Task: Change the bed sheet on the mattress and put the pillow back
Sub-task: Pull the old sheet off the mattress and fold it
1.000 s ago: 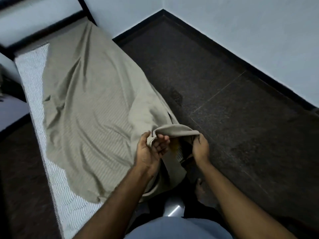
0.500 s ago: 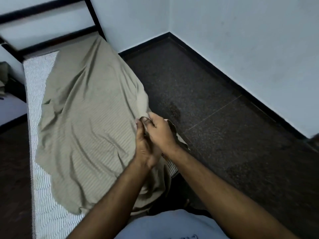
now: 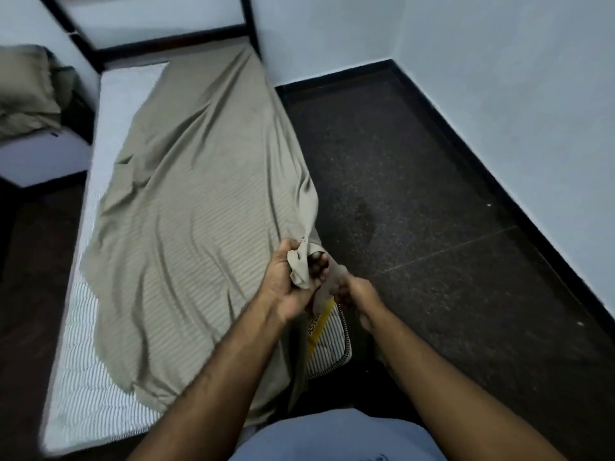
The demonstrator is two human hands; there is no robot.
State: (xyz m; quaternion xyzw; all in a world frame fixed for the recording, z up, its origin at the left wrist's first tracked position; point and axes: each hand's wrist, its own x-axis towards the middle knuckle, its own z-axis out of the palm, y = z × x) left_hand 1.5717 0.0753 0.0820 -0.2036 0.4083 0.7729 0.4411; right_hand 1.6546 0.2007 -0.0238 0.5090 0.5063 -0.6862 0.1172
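The olive-grey bed sheet lies loose and wrinkled along the mattress, covering most of its length from the 12 o'clock end down to the 6 o'clock end, with its right edge hanging over the side toward the floor. A strip of striped mattress is bare along the 9 o'clock side and at the 7 o'clock corner, and the 5 o'clock corner is also uncovered, showing a yellow label with dark lettering. One bunched corner of the sheet is gathered up just past the middle of the view. The left hand grips that bunch, fingers curled tightly round the cloth so a fold spills out below the palm. The right hand sits just beside it at 3 o'clock, fingers closed on a thin tail of the same fabric stretched between the two hands. Both forearms reach in from 6 o'clock, above a pale blue shirt. The dark bed frame stands at the 12 o'clock end against a pale wall. At 10 o'clock a rumpled olive bundle, possibly a pillow or spare bedding, rests on a white counter next to the bed. Dark speckled floor fills the 3 o'clock side up to a black skirting
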